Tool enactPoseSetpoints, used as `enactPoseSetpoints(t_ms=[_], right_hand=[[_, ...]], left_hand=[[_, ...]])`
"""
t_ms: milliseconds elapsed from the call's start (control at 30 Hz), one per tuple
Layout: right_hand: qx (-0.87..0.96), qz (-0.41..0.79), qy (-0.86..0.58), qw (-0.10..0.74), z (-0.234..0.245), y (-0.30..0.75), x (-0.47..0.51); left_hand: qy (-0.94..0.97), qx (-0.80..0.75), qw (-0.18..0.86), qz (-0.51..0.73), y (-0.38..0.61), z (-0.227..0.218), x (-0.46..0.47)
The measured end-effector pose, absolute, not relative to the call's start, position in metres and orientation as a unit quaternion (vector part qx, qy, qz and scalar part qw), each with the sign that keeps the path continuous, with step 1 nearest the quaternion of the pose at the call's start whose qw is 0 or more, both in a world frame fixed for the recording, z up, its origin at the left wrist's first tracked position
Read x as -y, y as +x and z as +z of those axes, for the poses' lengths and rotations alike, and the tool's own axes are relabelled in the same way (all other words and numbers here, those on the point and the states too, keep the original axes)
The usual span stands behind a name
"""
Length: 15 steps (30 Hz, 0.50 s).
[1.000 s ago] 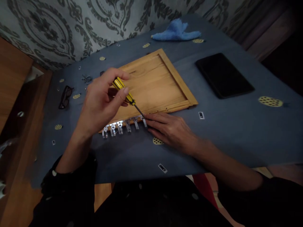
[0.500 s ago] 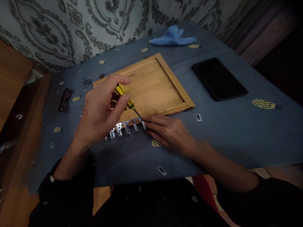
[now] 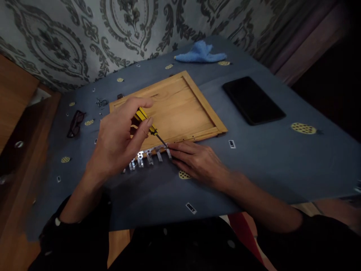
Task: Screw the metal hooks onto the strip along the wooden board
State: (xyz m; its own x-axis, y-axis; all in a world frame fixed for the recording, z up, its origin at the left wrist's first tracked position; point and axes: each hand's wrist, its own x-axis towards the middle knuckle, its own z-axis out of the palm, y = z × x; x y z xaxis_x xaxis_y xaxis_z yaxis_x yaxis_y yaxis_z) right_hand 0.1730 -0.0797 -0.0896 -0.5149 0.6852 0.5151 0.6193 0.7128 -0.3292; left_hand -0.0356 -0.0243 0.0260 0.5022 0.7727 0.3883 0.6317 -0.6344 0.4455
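My left hand [image 3: 120, 139] is closed round a yellow-handled screwdriver [image 3: 146, 122], whose tip points down at the right end of a metal hook rail [image 3: 149, 155]. The rail lies along the near edge of a framed wooden board [image 3: 175, 107]. My right hand [image 3: 197, 162] rests flat on the blue cloth with its fingertips pressed together against the rail's right end, right beside the screwdriver tip. Whether the fingers pinch a screw there is too small to tell.
A black tablet [image 3: 252, 101] lies to the right of the board and a blue rag [image 3: 200, 53] at the far edge. Dark glasses [image 3: 75, 123] and small metal parts [image 3: 101, 102] sit on the left. A patterned wall stands behind; a wooden cabinet [image 3: 14, 98] is at left.
The view has shifted, so everything sits slightly lower and left in the picture. My left hand has lowered the screwdriver a little toward the rail; my right hand stays at the rail's end.
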Motion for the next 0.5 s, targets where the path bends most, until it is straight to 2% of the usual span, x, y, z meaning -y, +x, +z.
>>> enactPoseSetpoints(t_ms=[267, 500], right_hand=[[0.868, 0.050, -0.376, 0.320, -0.0922, 0.1735, 0.0797], [0.868, 0.052, -0.375, 0.322, -0.0923, 0.1734, 0.0794]], left_hand=[[0.876, -0.389, 0.082, 0.272, -0.0356, 0.0241, 0.0224], [0.879, -0.383, 0.093, 0.270, -0.0374, 0.0253, 0.0235]])
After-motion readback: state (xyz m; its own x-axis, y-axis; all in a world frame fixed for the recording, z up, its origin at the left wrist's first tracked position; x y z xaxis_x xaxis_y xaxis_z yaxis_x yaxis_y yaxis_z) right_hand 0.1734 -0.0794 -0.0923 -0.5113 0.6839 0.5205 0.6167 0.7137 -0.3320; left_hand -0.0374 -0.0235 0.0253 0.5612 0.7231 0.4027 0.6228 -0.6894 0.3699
